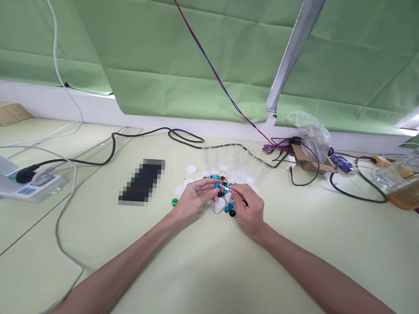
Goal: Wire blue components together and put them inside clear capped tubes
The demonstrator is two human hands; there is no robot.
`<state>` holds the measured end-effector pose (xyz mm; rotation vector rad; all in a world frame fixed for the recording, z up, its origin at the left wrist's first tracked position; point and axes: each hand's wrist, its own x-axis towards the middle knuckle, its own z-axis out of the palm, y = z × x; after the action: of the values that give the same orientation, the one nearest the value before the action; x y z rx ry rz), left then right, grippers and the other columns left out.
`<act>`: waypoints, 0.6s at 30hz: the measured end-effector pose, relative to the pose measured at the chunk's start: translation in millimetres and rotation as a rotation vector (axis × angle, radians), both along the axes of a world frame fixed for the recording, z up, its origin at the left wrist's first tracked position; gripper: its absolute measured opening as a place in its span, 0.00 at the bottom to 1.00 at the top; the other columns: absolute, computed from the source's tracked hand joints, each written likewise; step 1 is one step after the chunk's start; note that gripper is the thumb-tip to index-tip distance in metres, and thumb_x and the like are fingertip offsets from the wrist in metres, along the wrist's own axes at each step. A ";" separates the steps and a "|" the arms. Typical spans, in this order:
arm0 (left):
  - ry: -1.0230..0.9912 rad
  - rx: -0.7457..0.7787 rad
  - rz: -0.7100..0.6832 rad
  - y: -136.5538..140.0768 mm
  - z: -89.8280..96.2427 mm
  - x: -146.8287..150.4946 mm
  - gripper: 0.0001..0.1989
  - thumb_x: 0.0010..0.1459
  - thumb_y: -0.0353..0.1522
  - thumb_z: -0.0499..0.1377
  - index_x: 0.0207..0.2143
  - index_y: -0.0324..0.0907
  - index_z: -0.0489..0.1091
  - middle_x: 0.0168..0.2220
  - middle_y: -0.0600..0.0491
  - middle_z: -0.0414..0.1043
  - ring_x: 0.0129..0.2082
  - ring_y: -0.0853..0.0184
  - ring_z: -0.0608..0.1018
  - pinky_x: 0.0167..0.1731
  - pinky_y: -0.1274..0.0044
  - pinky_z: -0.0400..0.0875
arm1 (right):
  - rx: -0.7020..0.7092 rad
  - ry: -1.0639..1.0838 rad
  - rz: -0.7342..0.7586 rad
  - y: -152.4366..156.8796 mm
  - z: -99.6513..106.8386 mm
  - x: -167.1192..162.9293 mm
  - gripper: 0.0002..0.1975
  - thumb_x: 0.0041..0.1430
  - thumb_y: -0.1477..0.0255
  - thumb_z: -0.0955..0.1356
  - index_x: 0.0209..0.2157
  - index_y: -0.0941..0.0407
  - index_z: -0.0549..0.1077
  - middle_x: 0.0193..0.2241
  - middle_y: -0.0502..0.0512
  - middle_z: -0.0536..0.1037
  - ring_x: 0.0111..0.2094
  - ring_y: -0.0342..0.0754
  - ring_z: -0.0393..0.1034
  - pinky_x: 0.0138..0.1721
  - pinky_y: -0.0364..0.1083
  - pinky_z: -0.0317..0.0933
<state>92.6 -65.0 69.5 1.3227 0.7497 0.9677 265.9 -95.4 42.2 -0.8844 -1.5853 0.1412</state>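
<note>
My left hand (196, 195) pinches a small shiny blue part (217, 186) between thumb and fingers. Just to its right, my right hand (249, 208) is closed with its fingertips on a thin, bright piece (226, 188) that reaches toward the blue part. Its exact kind is too small to tell. Below the hands lie more blue parts (228, 208), a round black piece (232, 214) and a white round lid (220, 204). A green metallic part (174, 202) rests left of my left hand.
Clear plastic jars (236, 158) with white bases stand behind the hands. A pixelated dark rectangle (142, 181) lies to the left. Black cable (113, 144) crosses the table's back. A power strip (33, 186) sits far left; an open cardboard box (311, 164) and orange bottle (411, 192) are right.
</note>
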 end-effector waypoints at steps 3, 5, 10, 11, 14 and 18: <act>-0.018 0.000 -0.006 0.1 -0.2 -1.1 0.17 0.54 0.36 0.65 0.44 0.36 0.74 0.27 0.50 0.76 0.27 0.69 0.75 0.33 0.76 0.70 | -0.023 0.020 0.028 1.1 -1.4 1.0 0.10 0.64 0.78 0.63 0.39 0.55 0.75 0.29 0.54 0.75 0.28 0.45 0.70 0.30 0.46 0.67; -0.023 -0.001 0.001 0.3 -0.3 -1.5 0.16 0.54 0.36 0.65 0.43 0.36 0.74 0.28 0.50 0.77 0.27 0.69 0.76 0.33 0.75 0.71 | -0.043 0.041 0.051 1.8 -2.6 1.5 0.10 0.65 0.78 0.63 0.39 0.55 0.76 0.30 0.55 0.75 0.26 0.43 0.69 0.27 0.45 0.67; -0.005 0.062 0.026 0.4 2.1 -1.3 0.13 0.53 0.35 0.66 0.39 0.36 0.75 0.28 0.49 0.78 0.26 0.68 0.77 0.33 0.75 0.72 | -0.062 0.071 0.102 3.2 -4.9 1.9 0.11 0.64 0.79 0.63 0.40 0.54 0.76 0.30 0.54 0.74 0.24 0.42 0.68 0.25 0.44 0.66; 0.000 0.081 0.026 0.2 3.0 -1.2 0.13 0.53 0.35 0.66 0.39 0.37 0.75 0.28 0.49 0.78 0.27 0.67 0.77 0.33 0.75 0.72 | -0.063 0.074 0.106 3.4 -5.3 2.0 0.12 0.64 0.80 0.63 0.40 0.54 0.76 0.30 0.54 0.74 0.24 0.42 0.68 0.25 0.44 0.67; 0.022 0.142 0.026 -0.7 5.7 -1.7 0.13 0.54 0.35 0.65 0.40 0.37 0.75 0.30 0.48 0.78 0.30 0.65 0.79 0.34 0.74 0.73 | -0.051 0.067 0.113 4.1 -6.9 2.6 0.12 0.65 0.79 0.62 0.41 0.54 0.76 0.29 0.53 0.74 0.23 0.42 0.68 0.26 0.45 0.68; 0.074 0.225 0.000 0.1 7.9 -4.6 0.13 0.56 0.36 0.63 0.41 0.37 0.75 0.30 0.48 0.77 0.30 0.66 0.78 0.36 0.73 0.72 | 0.002 0.019 0.099 5.3 -10.3 4.1 0.12 0.65 0.79 0.62 0.41 0.54 0.76 0.28 0.53 0.75 0.24 0.43 0.69 0.28 0.45 0.69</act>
<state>88.0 -64.9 77.4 1.5605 0.7124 1.0305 270.0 -90.1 31.9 -0.8013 -1.6119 0.2176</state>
